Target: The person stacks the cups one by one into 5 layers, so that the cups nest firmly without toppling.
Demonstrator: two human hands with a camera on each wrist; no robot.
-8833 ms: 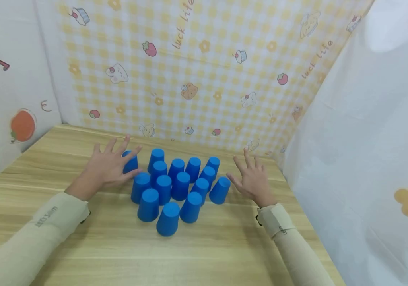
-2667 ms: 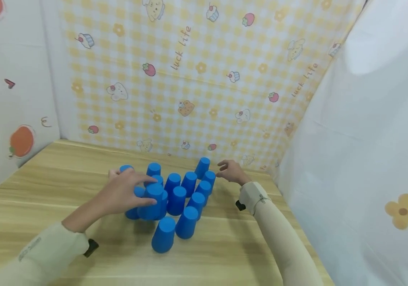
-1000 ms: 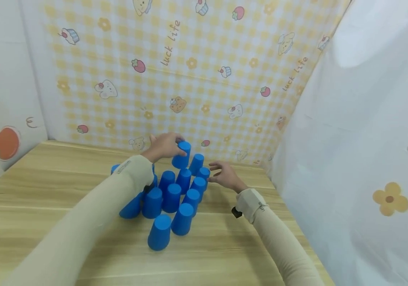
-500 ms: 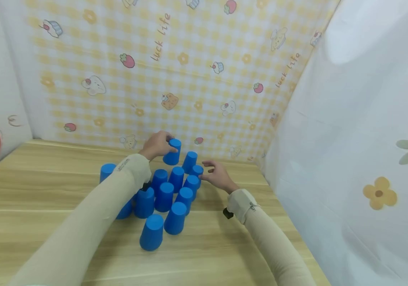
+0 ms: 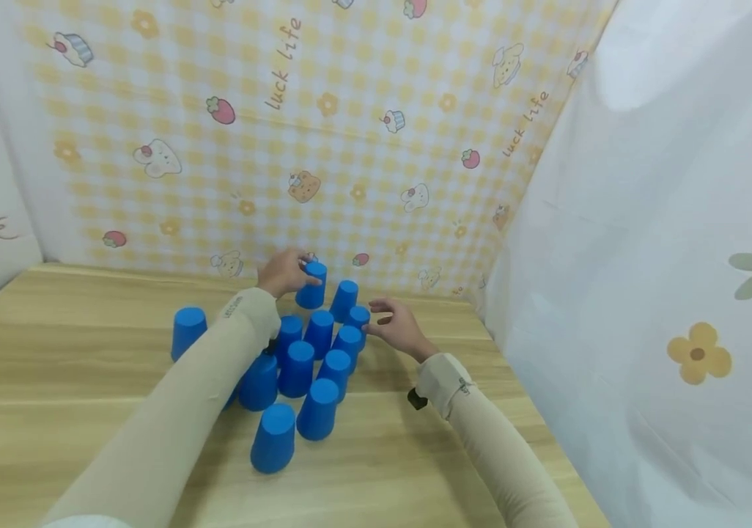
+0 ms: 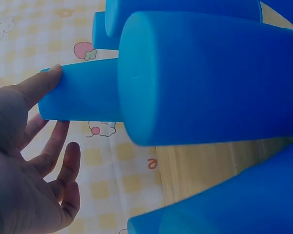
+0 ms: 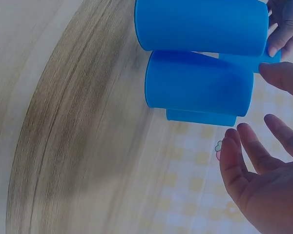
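Observation:
At the back of the table, my left hand (image 5: 281, 273) pinches an upside-down blue cup (image 5: 313, 286) between thumb and fingers. Seen from the left wrist, the thumb lies on one side of that cup (image 6: 85, 92), near its base; whether its rim touches the table cannot be told. My right hand (image 5: 399, 326) is held at the right side of the group, fingers loosely bent around nothing, close to a blue cup (image 5: 358, 317). In the right wrist view its thumb tip comes near the end of a cup (image 7: 200, 80); contact is unclear.
Several more upside-down blue cups stand in slanting rows, the nearest cup (image 5: 273, 438) in front. One cup (image 5: 188, 334) stands apart at left; my left forearm hides others. A checked cloth (image 5: 349, 147) hangs behind the wooden table (image 5: 376, 469), a white sheet (image 5: 646, 257) at right.
Earlier both hands were spread beside the cups. My left hand then held a cup over the front left and carried it to the back, where it came lower. My right hand drew closer to the cups.

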